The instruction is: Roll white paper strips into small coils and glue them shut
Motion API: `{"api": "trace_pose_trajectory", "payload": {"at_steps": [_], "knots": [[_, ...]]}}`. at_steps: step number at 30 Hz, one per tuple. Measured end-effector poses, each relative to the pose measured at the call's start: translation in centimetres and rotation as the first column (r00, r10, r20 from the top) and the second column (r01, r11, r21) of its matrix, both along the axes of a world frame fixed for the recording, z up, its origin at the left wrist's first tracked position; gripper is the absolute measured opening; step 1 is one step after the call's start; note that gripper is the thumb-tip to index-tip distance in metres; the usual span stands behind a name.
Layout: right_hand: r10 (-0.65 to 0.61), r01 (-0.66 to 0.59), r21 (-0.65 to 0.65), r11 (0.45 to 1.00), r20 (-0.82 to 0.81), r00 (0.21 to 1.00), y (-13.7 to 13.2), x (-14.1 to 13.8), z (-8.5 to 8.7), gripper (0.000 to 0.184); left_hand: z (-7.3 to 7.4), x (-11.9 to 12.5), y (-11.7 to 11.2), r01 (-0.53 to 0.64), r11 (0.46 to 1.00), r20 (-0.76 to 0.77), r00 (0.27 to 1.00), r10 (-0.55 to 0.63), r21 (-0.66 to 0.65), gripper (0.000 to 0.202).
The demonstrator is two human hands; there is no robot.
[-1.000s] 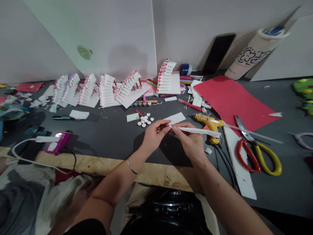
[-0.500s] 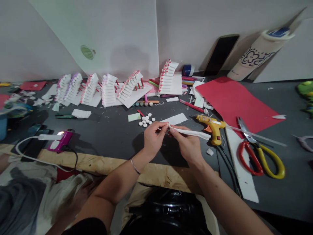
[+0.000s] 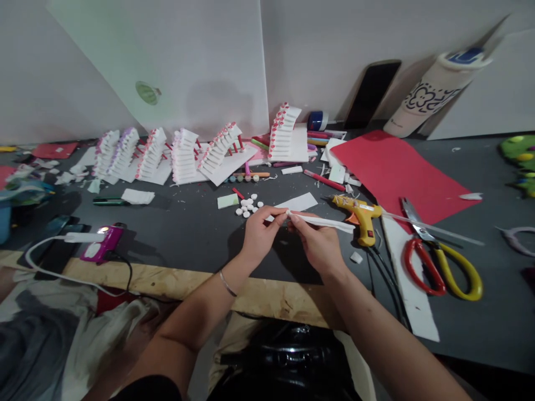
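A long, narrow white strip [image 3: 328, 223], apparently paper, runs between my fingertips and trails off to the right. My left hand [image 3: 262, 231] pinches its near end between thumb and fingers, where a small coil seems to sit, mostly hidden. Close beside it, my right hand [image 3: 320, 242] grips the strip a little further along. Just behind my left hand lies a cluster of small white rolled discs [image 3: 247, 205]. Beyond my fingers a flat white paper piece [image 3: 297, 202] rests on the dark table [image 3: 188, 236].
A yellow glue gun [image 3: 361, 217] lies right of my hands, with red-and-yellow-handled scissors [image 3: 434, 259] beyond it. Red paper [image 3: 401, 167], a tumbler [image 3: 434, 94] and a phone [image 3: 373, 92] are behind. Several white stepped models [image 3: 184, 159] line the back; a purple adapter [image 3: 102, 243] sits left.
The whole view has shifted slightly. My hands keep hold of the white strip in nearly the same pose, with only a slight movement of the fingers.
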State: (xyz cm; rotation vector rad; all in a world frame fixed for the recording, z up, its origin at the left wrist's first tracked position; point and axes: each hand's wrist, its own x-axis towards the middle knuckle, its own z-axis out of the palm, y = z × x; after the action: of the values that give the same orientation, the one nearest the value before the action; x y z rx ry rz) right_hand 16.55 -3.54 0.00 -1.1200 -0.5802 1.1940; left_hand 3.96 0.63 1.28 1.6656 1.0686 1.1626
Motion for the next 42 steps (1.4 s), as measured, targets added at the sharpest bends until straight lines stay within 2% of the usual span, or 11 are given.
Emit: {"api": "trace_pose_trajectory", "payload": {"at_steps": [3, 6, 9, 13, 15, 18, 24, 28, 36, 39, 42], "knots": [[0.023, -0.024, -0.014, 1.000, -0.088, 0.996, 0.1, 0.2, 0.4, 0.025, -0.1, -0.1, 0.5, 0.058, 0.997, 0.076, 0.996, -0.054, -0.058, 0.019], [0.040, -0.040, 0.002, 0.999, -0.098, 0.994, 0.1, 0.2, 0.7, 0.023, -0.2, 0.1, 0.5, 0.077, 0.996, 0.110, 0.991, -0.071, -0.049, 0.018], [0.002, -0.001, 0.047, 0.999, -0.021, 1.000, 0.3, 0.1, 0.6, 0.022, -0.4, 0.4, 0.2, 0.048, 0.995, 0.151, 0.988, -0.036, -0.082, 0.021], [-0.135, 0.129, 0.083, 0.988, 0.072, 0.988, 0.4, 0.0, 0.3, 0.026, -0.5, 0.8, -0.1, 0.064, 0.975, 0.271, 0.963, -0.004, -0.212, 0.028], [-0.130, 0.118, 0.099, 0.988, 0.126, 0.983, 0.3, -0.1, 0.4, 0.025, -0.5, 0.9, -0.1, 0.045, 0.970, 0.291, 0.956, 0.027, -0.237, 0.028], [-0.096, 0.058, 0.146, 0.988, 0.269, 0.958, -0.1, -0.2, 0.8, 0.017, -0.4, 0.8, 0.0, -0.023, 0.981, 0.261, 0.962, 0.074, -0.191, 0.023], [-0.221, -0.001, 0.372, 0.928, 0.553, 0.803, -0.6, 0.1, 0.8, 0.002, -0.3, 0.6, 0.0, -0.076, 0.994, 0.171, 0.981, 0.090, -0.083, 0.020], [-0.169, -0.040, 0.346, 0.937, 0.550, 0.818, -0.7, 0.1, 0.3, 0.005, -0.4, 0.4, 0.0, -0.104, 0.993, 0.060, 0.993, 0.100, 0.053, 0.017], [-0.244, 0.136, 0.275, 0.952, 0.415, 0.877, -0.2, -0.5, 0.7, 0.010, -0.7, 0.6, -0.6, -0.056, 0.946, -0.125, 0.987, 0.101, 0.320, 0.017], [-0.244, 0.148, 0.257, 0.955, 0.397, 0.885, -0.1, -0.3, 0.9, 0.013, -0.7, 0.7, -0.6, -0.034, 0.956, -0.101, 0.993, 0.066, 0.293, 0.016], [-0.212, 0.115, 0.258, 0.959, 0.390, 0.896, -0.2, -0.3, 0.9, 0.014, -0.9, 0.6, -0.3, -0.039, 0.991, 0.005, 0.999, 0.039, 0.126, 0.018]]}}
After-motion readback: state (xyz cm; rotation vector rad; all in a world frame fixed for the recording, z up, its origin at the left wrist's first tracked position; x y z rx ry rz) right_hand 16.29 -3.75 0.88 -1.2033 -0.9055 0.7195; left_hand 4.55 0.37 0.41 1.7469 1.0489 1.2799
